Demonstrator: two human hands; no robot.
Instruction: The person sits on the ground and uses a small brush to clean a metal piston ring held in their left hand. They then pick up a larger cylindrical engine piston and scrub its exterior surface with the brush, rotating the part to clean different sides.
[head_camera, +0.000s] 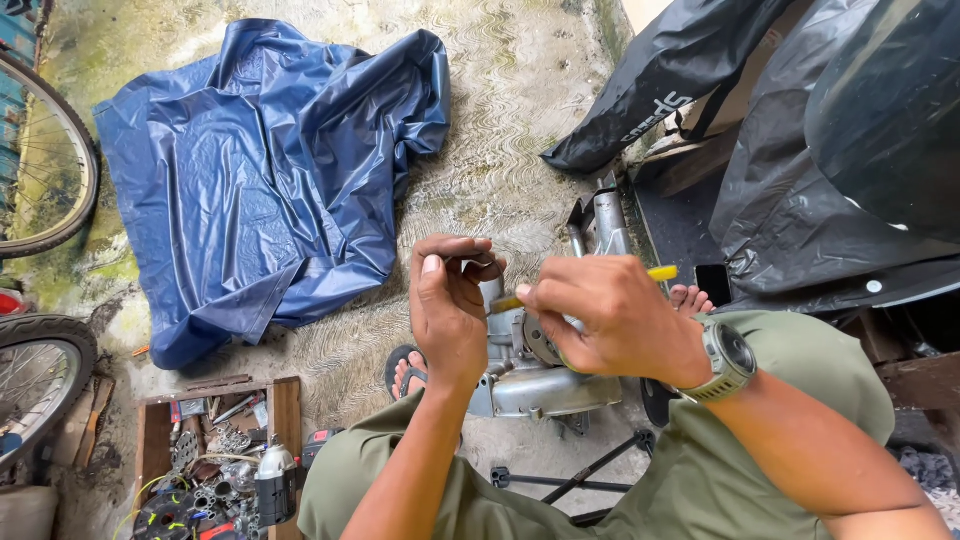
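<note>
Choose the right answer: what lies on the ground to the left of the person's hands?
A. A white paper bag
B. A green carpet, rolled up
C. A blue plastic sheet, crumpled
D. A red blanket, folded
C: a crumpled blue plastic sheet is spread on the ground, left of the left hand and the right hand, which holds a yellow-handled tool.

Black printed bag (665, 80), top right

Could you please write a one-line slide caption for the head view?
Seated person's right hand holds a yellow tool toward the left hand, above a metal engine part.
</note>
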